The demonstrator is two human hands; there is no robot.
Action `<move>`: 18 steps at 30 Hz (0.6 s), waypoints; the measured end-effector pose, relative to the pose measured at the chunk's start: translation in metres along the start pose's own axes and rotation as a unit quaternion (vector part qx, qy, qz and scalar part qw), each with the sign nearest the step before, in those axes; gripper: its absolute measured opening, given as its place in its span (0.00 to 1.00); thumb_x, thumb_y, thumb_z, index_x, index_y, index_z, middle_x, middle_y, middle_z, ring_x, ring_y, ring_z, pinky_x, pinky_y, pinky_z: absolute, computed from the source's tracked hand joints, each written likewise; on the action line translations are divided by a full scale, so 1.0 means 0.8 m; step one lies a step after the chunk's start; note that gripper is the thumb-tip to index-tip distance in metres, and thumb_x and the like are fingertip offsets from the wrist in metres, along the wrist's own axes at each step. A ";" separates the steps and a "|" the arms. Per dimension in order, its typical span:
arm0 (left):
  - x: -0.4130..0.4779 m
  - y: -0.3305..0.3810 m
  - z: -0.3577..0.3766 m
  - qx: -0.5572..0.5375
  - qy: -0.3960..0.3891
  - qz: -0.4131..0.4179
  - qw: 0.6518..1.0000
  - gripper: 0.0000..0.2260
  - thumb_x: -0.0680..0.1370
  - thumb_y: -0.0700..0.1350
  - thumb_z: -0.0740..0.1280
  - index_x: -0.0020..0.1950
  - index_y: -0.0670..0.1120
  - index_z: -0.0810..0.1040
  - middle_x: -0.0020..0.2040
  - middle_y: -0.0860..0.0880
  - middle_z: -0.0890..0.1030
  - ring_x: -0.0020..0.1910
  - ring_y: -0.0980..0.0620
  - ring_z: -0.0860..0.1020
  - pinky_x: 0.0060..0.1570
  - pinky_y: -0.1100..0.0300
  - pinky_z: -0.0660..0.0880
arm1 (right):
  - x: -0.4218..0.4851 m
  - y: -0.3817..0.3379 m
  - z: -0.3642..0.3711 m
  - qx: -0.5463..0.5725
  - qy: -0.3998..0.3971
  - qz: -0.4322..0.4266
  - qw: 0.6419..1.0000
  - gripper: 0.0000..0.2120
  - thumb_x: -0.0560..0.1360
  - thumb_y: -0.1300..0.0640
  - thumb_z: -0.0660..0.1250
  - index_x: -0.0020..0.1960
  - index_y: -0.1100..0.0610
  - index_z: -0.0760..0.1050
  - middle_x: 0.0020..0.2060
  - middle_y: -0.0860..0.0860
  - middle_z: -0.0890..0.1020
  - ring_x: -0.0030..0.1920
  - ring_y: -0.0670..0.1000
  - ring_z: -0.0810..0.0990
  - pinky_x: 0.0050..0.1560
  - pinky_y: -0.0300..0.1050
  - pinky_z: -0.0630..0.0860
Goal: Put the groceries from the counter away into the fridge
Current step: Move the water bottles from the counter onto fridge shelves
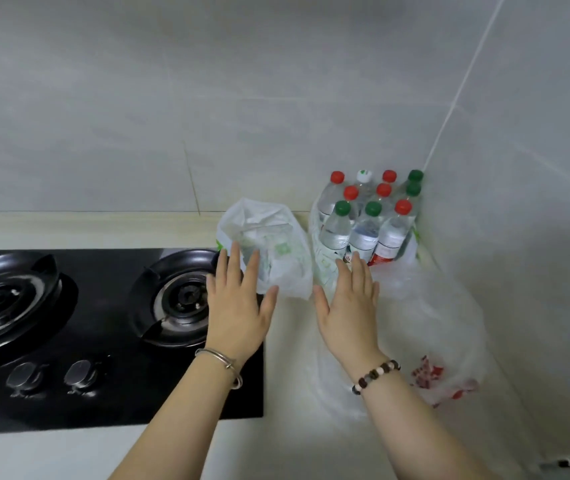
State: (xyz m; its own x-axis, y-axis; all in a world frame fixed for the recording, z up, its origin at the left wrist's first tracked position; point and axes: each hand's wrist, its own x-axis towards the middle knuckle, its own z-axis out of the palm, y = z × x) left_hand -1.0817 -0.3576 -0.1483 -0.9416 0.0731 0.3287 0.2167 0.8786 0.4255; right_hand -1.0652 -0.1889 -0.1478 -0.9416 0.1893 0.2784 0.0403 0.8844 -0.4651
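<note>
Plastic bottles (365, 233) upright — caps up, axes vertical

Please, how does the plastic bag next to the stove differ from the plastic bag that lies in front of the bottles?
The green-printed bag by the stove stands upright with its mouth open; the red-printed bag before the bottles lies slack on the counter. The green-printed bag holds packets; the red-printed bag looks nearly empty. Both are thin translucent plastic.
</note>
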 end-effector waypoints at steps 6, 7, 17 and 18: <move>0.090 0.059 0.046 0.003 -0.013 0.041 0.999 0.32 0.75 0.61 0.49 0.74 0.45 0.62 0.76 0.41 0.55 0.75 0.39 0.52 0.69 0.40 0.56 | 0.089 0.076 -0.029 0.012 0.036 0.020 0.999 0.27 0.78 0.47 0.59 0.72 0.60 0.61 0.75 0.57 0.57 0.75 0.56 0.51 0.74 0.54 0.49; 0.102 0.069 0.058 -0.004 -0.019 0.043 0.999 0.32 0.75 0.62 0.49 0.75 0.45 0.61 0.77 0.41 0.55 0.76 0.40 0.52 0.70 0.42 0.56 | 0.102 0.087 -0.033 0.012 0.039 0.017 0.999 0.27 0.78 0.47 0.60 0.72 0.60 0.62 0.75 0.58 0.58 0.75 0.56 0.52 0.74 0.54 0.50; 0.193 0.135 0.139 -0.221 -0.063 -0.054 0.972 0.29 0.76 0.46 0.68 0.74 0.44 0.62 0.69 0.47 0.71 0.67 0.50 0.68 0.61 0.67 0.61 | 0.196 0.133 -0.023 0.183 -0.015 -0.024 0.983 0.31 0.76 0.53 0.65 0.74 0.57 0.56 0.73 0.52 0.62 0.73 0.50 0.60 0.70 0.46 0.63; 0.199 0.137 0.143 -0.222 -0.063 -0.061 0.971 0.28 0.75 0.46 0.69 0.73 0.44 0.63 0.67 0.47 0.72 0.66 0.50 0.70 0.59 0.66 0.64 | 0.202 0.133 -0.017 0.192 -0.021 -0.020 0.981 0.31 0.76 0.54 0.66 0.74 0.57 0.56 0.73 0.52 0.62 0.72 0.50 0.61 0.69 0.42 0.63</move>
State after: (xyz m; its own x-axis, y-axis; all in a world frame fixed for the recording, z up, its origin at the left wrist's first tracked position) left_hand -1.2376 -0.1956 -0.1461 -0.9853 0.0625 0.1588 0.1644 0.5963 0.7858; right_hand -1.2082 -0.0585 -0.1407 -0.9534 0.1320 0.2714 -0.1187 0.6629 -0.7392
